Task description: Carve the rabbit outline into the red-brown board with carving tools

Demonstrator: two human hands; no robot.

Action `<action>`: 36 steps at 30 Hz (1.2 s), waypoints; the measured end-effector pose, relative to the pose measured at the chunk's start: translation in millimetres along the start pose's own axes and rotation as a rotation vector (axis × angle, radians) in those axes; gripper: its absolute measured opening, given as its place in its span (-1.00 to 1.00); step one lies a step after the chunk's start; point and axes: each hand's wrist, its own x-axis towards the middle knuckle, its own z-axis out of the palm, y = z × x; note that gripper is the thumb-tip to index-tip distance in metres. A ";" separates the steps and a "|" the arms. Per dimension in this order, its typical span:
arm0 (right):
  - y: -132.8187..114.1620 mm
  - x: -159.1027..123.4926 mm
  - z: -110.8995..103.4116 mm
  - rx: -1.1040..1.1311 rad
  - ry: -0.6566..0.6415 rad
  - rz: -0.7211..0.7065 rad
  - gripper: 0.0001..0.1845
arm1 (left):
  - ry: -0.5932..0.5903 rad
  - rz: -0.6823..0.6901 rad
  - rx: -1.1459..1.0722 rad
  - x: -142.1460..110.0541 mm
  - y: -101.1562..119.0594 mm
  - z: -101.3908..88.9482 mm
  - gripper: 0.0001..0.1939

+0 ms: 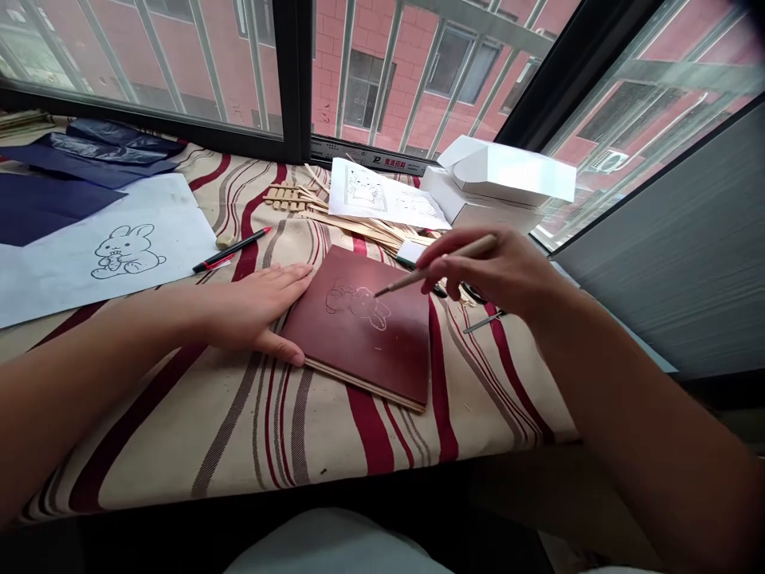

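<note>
A reddish-brown square board (352, 343) lies on the striped cloth, with a pale rabbit outline (358, 304) scratched into its face. My left hand (254, 311) rests flat at the board's left edge, fingers stretched out and thumb against its near left corner. In my right hand (472, 267) is a slim wooden-handled tool (409, 279), pinched between thumb and fingers. Its dark, narrow tip points down at the outline; whether it is a brush or a carving blade I cannot tell, nor whether it touches the surface.
Left lies a white sheet (173, 215) with a rabbit drawing, near a black pen (232, 250) and dark blue paper (48, 207). Behind the board are thin wooden sticks (358, 229), a printed sheet (388, 195) and a white box (502, 179). A thin metal tool (483, 323) lies right.
</note>
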 end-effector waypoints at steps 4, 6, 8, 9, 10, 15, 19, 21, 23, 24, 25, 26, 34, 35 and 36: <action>16.5 -19.5 15.0 0.062 0.082 0.163 -0.65 | -0.008 -0.022 0.001 0.6 1.9 -1.2 0.51; 22.4 -23.4 23.3 0.108 0.117 0.204 -0.62 | -0.009 -0.026 0.002 0.1 3.1 -2.0 0.50; 25.5 -25.7 25.7 0.103 0.104 0.217 -0.61 | -0.018 -0.032 0.009 -0.6 4.2 -2.8 0.47; 26.5 -26.7 24.4 0.066 0.077 0.214 -0.61 | -0.021 -0.034 0.013 -0.9 4.6 -3.1 0.46; 27.2 -27.7 21.8 0.011 0.043 0.207 -0.60 | -0.020 -0.034 0.016 -1.2 4.9 -3.4 0.46; 24.2 -30.5 9.5 -0.424 -0.086 0.029 -0.76 | -0.001 -0.019 0.004 -1.9 5.2 -5.1 0.43; 9.5 -26.4 11.3 -0.785 -0.222 -0.160 -0.63 | -0.014 -0.008 0.004 -2.4 6.1 -7.1 0.45; 2.1 -21.9 13.3 -0.904 -0.289 -0.206 -0.61 | -0.013 -0.010 0.004 -2.5 6.4 -7.4 0.46; -2.6 -17.1 14.6 -0.968 -0.307 -0.237 -0.63 | -0.007 -0.011 -0.002 -2.6 6.2 -7.0 0.45; -3.7 -14.8 14.9 -0.988 -0.307 -0.259 -0.63 | -0.006 -0.013 -0.003 -2.6 6.0 -6.6 0.45; -4.2 -12.9 14.9 -1.003 -0.308 -0.287 -0.63 | -0.010 -0.015 -0.001 -2.5 5.8 -6.2 0.45; -4.2 -11.4 14.8 -1.014 -0.312 -0.318 -0.63 | -0.012 -0.017 0.002 -2.4 5.6 -5.8 0.46; -7.2 -5.8 15.5 -0.962 -0.438 -0.427 -0.62 | -0.012 -0.022 -0.018 -0.9 6.7 -5.1 0.46; -9.4 -4.5 16.4 -0.950 -0.455 -0.412 -0.61 | -0.015 -0.020 -0.011 -1.1 7.0 -5.4 0.45; -12.0 -2.9 17.6 -0.937 -0.476 -0.392 -0.60 | -0.018 -0.017 -0.004 -1.5 7.2 -5.7 0.45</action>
